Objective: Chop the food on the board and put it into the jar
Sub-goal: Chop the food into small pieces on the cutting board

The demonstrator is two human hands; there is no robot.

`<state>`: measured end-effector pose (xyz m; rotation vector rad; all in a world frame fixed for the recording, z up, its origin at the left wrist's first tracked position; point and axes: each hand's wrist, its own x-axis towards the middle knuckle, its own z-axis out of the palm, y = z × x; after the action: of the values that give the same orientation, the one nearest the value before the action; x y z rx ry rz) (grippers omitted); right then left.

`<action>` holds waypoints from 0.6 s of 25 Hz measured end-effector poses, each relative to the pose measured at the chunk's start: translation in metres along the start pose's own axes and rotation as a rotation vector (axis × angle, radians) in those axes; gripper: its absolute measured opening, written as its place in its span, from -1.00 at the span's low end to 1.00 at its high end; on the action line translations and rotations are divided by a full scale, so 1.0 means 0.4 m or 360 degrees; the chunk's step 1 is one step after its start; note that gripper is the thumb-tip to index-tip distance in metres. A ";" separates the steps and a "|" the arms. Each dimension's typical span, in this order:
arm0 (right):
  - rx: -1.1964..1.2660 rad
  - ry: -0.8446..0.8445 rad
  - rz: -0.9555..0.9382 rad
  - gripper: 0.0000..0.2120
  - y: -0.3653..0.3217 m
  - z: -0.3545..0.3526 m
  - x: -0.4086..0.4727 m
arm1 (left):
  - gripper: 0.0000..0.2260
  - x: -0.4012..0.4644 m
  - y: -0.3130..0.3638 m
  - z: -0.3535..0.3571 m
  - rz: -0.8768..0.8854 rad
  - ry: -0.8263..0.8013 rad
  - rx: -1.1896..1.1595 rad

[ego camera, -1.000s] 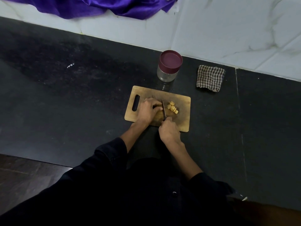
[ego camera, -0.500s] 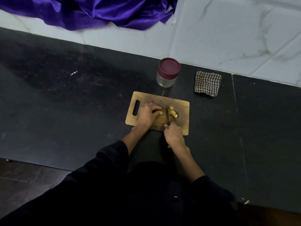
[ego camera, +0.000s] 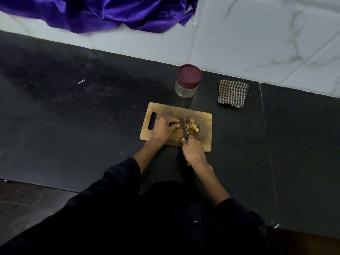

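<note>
A wooden cutting board [ego camera: 202,116] with a handle slot on its left lies on the black counter. Several yellowish cut pieces [ego camera: 192,124] sit in a small heap at its middle. My left hand [ego camera: 164,127] lies curled on the board over the uncut food, which is mostly hidden beneath it. My right hand [ego camera: 193,151] grips the handle of a knife [ego camera: 184,127], whose blade stands between my left fingers and the cut pieces. A glass jar [ego camera: 187,80] with a maroon lid on stands just behind the board.
A folded checked cloth [ego camera: 232,93] lies to the right of the jar. Purple satin fabric [ego camera: 110,13] hangs over the white tiled wall at the back. The black counter [ego camera: 73,116] stretches far to the left and right; its front edge is near my body.
The knife blade has shifted a little left, off the cut pieces and next to my left fingers. My head has tipped up, so the board sits lower in view.
</note>
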<state>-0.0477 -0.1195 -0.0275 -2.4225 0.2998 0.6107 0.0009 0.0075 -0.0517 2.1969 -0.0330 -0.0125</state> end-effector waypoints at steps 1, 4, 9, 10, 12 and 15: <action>-0.0002 -0.0005 -0.0006 -0.79 0.000 0.001 0.001 | -0.81 0.000 -0.001 0.001 -0.0002 0.0001 -0.0004; -0.0016 -0.0007 -0.0016 -0.81 0.000 0.005 0.004 | -0.81 0.002 -0.003 0.002 -0.0005 0.0009 -0.0016; -0.0020 0.0010 -0.0037 -0.84 0.005 0.012 0.011 | -0.82 0.001 -0.006 0.003 0.0020 0.0017 -0.0021; -0.0020 0.0013 -0.0041 -0.84 0.005 0.013 0.010 | -0.82 0.001 -0.004 0.002 0.0024 0.0020 -0.0016; -0.0006 0.0021 -0.0043 -0.84 0.005 0.015 0.012 | -0.81 0.001 -0.003 0.000 0.0027 0.0014 0.0008; 0.0024 0.0032 -0.0009 -0.81 0.009 0.011 0.016 | -0.75 -0.002 -0.011 -0.004 0.0072 -0.0082 0.0122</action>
<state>-0.0451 -0.1200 -0.0357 -2.4153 0.3045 0.5795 0.0003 0.0113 -0.0543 2.2715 -0.1135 -0.0433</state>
